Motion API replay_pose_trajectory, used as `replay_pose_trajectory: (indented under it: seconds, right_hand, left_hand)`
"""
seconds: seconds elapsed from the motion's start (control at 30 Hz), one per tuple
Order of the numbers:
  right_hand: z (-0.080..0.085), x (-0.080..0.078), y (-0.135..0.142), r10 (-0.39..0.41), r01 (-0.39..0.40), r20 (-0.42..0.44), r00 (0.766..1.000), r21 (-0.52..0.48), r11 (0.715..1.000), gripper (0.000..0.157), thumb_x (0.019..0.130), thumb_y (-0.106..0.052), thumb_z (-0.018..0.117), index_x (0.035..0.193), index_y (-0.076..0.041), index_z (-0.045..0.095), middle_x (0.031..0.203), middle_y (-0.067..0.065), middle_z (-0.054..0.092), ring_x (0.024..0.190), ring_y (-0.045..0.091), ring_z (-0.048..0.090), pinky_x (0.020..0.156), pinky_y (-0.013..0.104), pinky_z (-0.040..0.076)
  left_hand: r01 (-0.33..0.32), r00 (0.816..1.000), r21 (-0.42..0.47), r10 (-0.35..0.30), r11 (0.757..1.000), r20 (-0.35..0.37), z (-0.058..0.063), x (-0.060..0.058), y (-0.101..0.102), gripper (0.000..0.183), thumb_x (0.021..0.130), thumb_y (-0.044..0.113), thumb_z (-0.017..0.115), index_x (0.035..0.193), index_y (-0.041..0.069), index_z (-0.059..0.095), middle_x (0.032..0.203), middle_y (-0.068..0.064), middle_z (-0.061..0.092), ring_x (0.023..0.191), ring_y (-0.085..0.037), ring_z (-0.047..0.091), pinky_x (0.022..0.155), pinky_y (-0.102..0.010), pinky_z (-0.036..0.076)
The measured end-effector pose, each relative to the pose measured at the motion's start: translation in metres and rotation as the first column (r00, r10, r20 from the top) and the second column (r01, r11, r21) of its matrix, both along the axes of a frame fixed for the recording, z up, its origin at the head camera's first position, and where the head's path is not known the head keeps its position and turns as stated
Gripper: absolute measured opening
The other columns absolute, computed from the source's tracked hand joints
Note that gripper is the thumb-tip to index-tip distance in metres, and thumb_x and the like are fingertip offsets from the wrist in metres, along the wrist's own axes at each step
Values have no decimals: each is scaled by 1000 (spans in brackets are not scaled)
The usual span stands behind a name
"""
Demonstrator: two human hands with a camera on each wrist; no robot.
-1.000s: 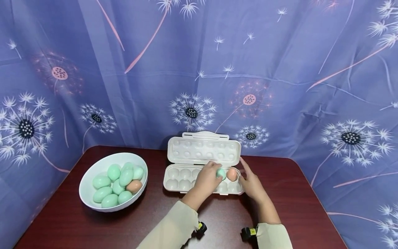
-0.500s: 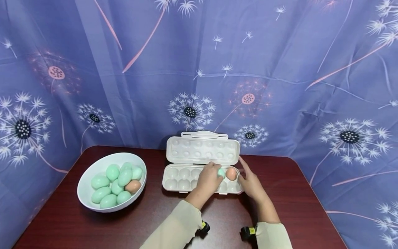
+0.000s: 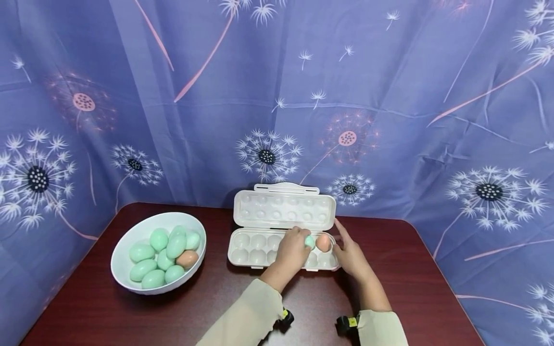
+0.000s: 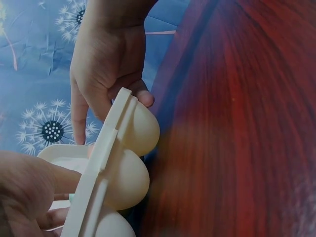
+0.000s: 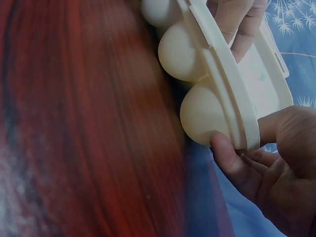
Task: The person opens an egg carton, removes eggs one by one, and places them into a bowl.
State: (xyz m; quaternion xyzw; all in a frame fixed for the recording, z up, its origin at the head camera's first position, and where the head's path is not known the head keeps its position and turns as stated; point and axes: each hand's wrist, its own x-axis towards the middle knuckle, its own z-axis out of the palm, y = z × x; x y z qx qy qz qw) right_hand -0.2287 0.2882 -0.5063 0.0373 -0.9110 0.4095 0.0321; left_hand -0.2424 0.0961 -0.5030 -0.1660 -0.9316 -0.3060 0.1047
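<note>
An egg carton (image 3: 245,229) of white plastic lies with its lid (image 3: 284,211) raised at the back. My left hand (image 3: 292,247) reaches into the back row and holds a green egg (image 3: 309,241) at the second cup from the right; its fingers partly cover it. Right beside that egg, a brown egg (image 3: 323,242) sits in the end cup. My right hand (image 3: 352,257) grips the carton's right end. In the right wrist view the thumb (image 5: 224,153) presses under an end cup. Both eggs are mostly hidden behind the carton's rim (image 4: 94,173) in the left wrist view.
A white bowl (image 3: 119,269) with several green eggs and one brown egg stands at the left of the dark red table (image 3: 216,307). A blue dandelion-print curtain (image 3: 207,144) hangs behind the table and along its sides.
My left hand has shifted very slightly right with the green egg at the same cup. The right hand stays at the carton's end, and the bowl is unchanged.
</note>
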Motion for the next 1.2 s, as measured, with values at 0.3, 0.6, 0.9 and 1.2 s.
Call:
replay_pose_trajectory:
  seconds: [0.3,0.6,0.9,1.2]
  right_hand:
    - [-2,1,0,5,-5,-17,1000,3,1000,76,95,0,54,162,-20,23,124,24,69,103,31,70,75,28,57]
    - [-2,-1,2,13,-13,-7,1000,7,1000,76,96,1,53,162,-21,22,126,25,67,106,33,69,76,29,57]
    - [-1,-1,3,8,-8,2,1000,8,1000,77,96,-1,52,162,-23,21,127,25,67,102,31,69,74,28,57]
    - [-2,-2,2,5,-5,12,1000,9,1000,76,96,-4,52,162,-25,21,127,23,67,104,32,69,76,29,57]
  left_hand:
    - [-12,1000,-7,11,1000,-28,-1,1,0,37,78,10,80,114,11,73,104,-7,69,94,-25,65,75,-33,56]
    - [-22,1000,55,23,998,-12,8,5,-4,41,81,15,83,119,12,71,115,-3,69,104,-22,67,86,-34,57]
    - [-33,999,130,34,991,-10,19,12,-16,42,85,14,80,125,10,68,122,-5,66,106,-22,70,89,-36,58]
    - [-50,998,251,59,967,-29,26,18,-38,43,83,8,81,125,8,68,123,-9,65,109,-26,69,93,-40,57]
